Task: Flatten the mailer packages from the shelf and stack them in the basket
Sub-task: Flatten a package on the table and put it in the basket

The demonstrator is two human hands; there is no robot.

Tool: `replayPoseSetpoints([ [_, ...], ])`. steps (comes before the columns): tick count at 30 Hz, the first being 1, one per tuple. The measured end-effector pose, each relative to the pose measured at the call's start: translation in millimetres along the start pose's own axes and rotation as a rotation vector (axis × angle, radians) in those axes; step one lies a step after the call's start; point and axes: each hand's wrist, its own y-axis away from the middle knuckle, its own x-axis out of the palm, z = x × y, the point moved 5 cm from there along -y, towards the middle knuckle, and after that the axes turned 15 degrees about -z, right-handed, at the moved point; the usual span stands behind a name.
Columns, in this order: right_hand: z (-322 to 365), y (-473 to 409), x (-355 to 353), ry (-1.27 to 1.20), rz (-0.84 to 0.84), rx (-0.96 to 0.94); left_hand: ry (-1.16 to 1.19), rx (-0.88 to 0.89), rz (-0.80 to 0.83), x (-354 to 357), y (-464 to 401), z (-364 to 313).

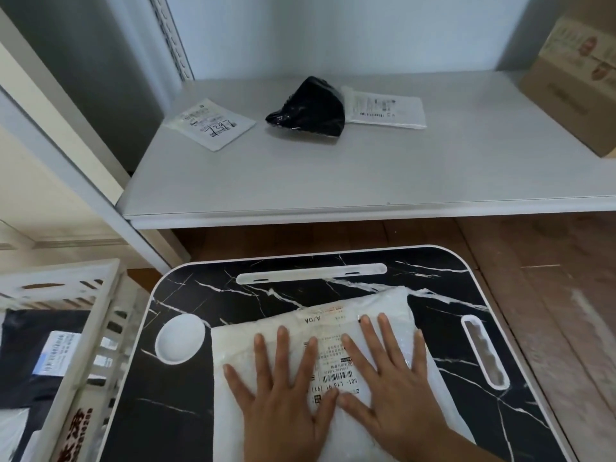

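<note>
On the marbled table (186, 411), a white mailer (376, 305) lies lengthwise from the near edge toward the slotted far edge, perhaps skewed right; left hand (283, 398) and right hand (393, 388) press it, fingers flat and spread.

pale wall (333, 31) behind, wooden floor (550, 278), black marble-patterned table (186, 411) in front.

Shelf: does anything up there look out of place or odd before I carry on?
The black mailer on the shelf is crumpled into a peaked lump, overlapping the corner of the white mailer beside it. The small white mailer to its left lies flat but askew.
</note>
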Motion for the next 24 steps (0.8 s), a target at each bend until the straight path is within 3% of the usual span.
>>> replayPoseSetpoints([
  [10, 0.0, -2.2, 2.2, 0.048, 0.067, 0.018, -0.049, -0.001, 0.058, 7.7, 0.7, 3.1],
  [17, 4.8, -31.6, -4.3, 0.031, 0.033, -0.036, -0.080, 0.000, -0.017, 2.3, 8.4, 40.2],
  [24, 4.9, -32.0, 5.1, 0.015, 0.214, -0.006, -0.088, -0.028, -0.016, 7.3, 6.5, 43.6],
])
